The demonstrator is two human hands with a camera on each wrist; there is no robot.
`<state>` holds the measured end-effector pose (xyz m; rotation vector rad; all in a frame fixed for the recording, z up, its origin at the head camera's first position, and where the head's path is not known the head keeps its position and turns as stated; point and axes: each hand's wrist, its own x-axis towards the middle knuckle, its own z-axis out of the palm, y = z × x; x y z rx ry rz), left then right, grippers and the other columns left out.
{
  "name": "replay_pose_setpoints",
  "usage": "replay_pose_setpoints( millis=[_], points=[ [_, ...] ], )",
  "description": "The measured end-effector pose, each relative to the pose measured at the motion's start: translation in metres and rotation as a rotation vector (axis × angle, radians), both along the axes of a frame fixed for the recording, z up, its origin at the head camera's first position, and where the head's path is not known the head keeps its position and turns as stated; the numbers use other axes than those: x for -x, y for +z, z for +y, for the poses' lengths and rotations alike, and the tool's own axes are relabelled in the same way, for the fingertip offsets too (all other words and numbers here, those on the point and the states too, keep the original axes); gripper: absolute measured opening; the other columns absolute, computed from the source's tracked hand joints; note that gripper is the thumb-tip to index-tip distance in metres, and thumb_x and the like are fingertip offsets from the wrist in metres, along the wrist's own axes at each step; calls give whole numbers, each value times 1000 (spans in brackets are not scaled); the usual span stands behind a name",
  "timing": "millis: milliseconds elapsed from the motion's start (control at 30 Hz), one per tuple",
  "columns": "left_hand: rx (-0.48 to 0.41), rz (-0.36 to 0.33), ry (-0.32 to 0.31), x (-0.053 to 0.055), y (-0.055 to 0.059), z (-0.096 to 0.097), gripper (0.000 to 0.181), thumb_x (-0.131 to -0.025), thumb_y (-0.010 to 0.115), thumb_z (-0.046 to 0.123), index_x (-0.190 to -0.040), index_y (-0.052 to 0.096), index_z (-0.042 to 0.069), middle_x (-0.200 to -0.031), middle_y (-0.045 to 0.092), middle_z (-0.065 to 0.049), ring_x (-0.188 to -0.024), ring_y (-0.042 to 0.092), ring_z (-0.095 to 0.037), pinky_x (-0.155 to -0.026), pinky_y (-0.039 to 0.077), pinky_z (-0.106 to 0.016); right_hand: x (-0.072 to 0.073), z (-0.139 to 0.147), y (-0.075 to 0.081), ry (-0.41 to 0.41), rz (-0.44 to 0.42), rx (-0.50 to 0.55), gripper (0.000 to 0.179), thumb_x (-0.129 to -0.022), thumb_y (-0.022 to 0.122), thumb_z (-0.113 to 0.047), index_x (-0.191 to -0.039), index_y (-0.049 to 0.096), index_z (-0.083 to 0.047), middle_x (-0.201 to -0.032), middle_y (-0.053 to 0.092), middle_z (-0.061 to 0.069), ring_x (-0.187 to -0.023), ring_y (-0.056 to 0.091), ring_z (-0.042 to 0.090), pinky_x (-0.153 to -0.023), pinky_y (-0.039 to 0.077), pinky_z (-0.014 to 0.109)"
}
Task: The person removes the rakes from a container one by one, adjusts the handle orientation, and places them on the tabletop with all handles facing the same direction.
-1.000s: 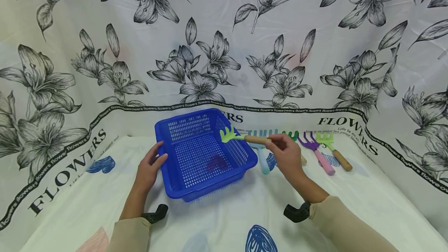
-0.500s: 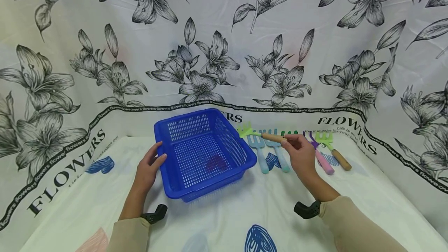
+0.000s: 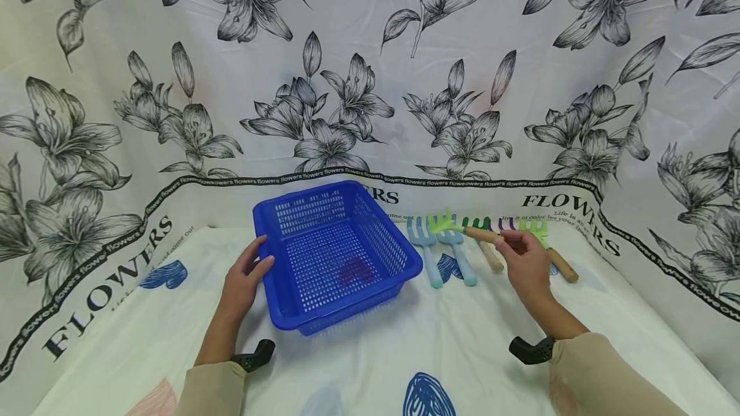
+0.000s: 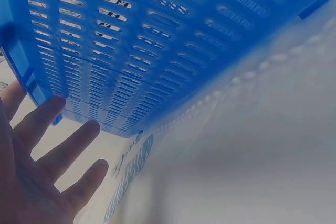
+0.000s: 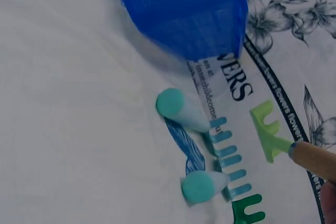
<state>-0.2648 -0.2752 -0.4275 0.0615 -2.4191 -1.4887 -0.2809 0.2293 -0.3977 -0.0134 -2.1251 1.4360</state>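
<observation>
My right hand (image 3: 527, 268) pinches the wooden handle (image 3: 484, 234) of a small hand rake with a light green head (image 5: 266, 132). The rake is held sideways over the other tools, its head pointing left. At the left rim of a blue perforated plastic basket (image 3: 341, 320), my left hand (image 3: 243, 278) touches with thumb and index finger. The left wrist view shows its other fingers (image 4: 73, 148) straight and spread below the rim, apart from the slotted wall (image 4: 131, 51). Inside the basket only the perforated floor shows, with a reddish patch seen through it.
Right of the basket lie two light blue hand rakes (image 3: 430, 262), a dark green one with a wooden handle (image 3: 490, 257), and another light green one (image 3: 562, 265). Purple tines (image 3: 506, 224) show behind my right hand. A flower-printed cloth (image 3: 324, 50) hangs behind the white-covered table.
My right hand has moved right with the light green hand rake, from over the basket's right rim to above the light blue rakes. The left hand and basket stay in place.
</observation>
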Motion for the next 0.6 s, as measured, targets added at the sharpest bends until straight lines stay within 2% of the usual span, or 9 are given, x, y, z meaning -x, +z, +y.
replay_pose_setpoints(
  millis=[167,267,467,600],
  points=[
    [-1,4,-1,0,0,0,66,-96,53,49,-154,30,27,-158,27,-11,-139,30,-42,-106,29,-62,-3,17,-3,-53,-42,-32,25,-95,64,-11,-117,62,1,-110,63,16,-85,57,-5,-72,48,7],
    [-3,14,-7,0,-1,0,66,-96,53,49,-153,31,27,-157,27,-11,-139,30,-42,-106,29,-62,-3,27,-7,-98,-14,-50,24,-94,65,-10,-115,63,1,-108,64,16,-80,56,-7,-66,48,8],
    [-23,60,-44,-2,0,-2,63,-98,54,43,-153,33,22,-155,30,-15,-136,35,-44,-107,28,-62,-2,44,-11,-203,12,-111,22,-92,68,-12,-110,66,0,-104,67,15,-80,54,-9,-71,42,7],
    [-16,56,-49,-3,1,-2,62,-99,53,42,-153,32,23,-156,30,-15,-136,34,-44,-106,28,-62,-6,55,-11,-236,-37,-118,24,-93,67,-13,-113,66,0,-107,67,16,-80,52,-9,-68,42,7]
  ],
)
